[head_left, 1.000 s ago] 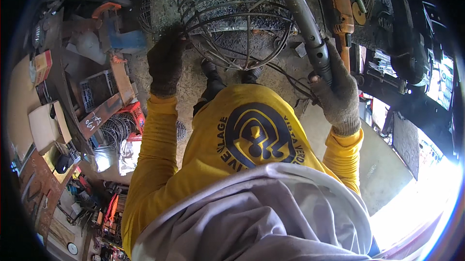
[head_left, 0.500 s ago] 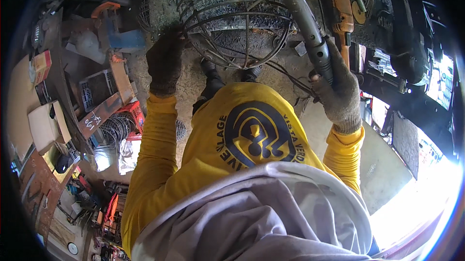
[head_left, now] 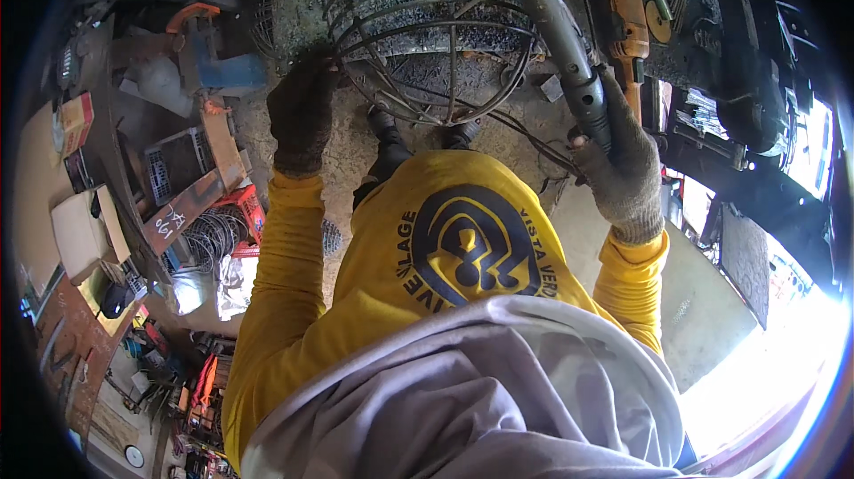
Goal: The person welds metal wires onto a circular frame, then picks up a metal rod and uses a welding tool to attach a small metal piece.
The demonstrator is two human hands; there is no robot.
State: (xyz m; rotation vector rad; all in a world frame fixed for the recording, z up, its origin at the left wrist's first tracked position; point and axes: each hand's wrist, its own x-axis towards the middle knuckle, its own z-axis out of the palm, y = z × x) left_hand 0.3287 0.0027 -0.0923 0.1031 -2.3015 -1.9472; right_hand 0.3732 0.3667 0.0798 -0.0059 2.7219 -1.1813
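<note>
A round cage of bent metal rods (head_left: 452, 30) spans the top middle, over a dark, gritty work surface. My left hand (head_left: 304, 110), in a dark work glove, is at the cage's left end with its fingers closed round the rod there; shadow partly hides the fingertips. In a greyish knit glove, my right hand (head_left: 623, 154) wraps the ribbed lower end of a long grey tubular power tool (head_left: 562, 43). The tool slants up and left, its far end beside the cage's right side. Its exact kind does not show. Dark cables (head_left: 529, 134) run below the cage near this hand.
An orange power tool (head_left: 627, 30) lies right of the grey one, near a round tan disc (head_left: 658, 25). Leftward are a blue metal piece (head_left: 229, 72), a red crate (head_left: 245, 212) with wire coils, and a cardboard box (head_left: 84, 230). My shoes (head_left: 384, 121) stand below the cage.
The cage and my left hand have shifted very slightly left. My right hand keeps the same hold on the grey tool.
</note>
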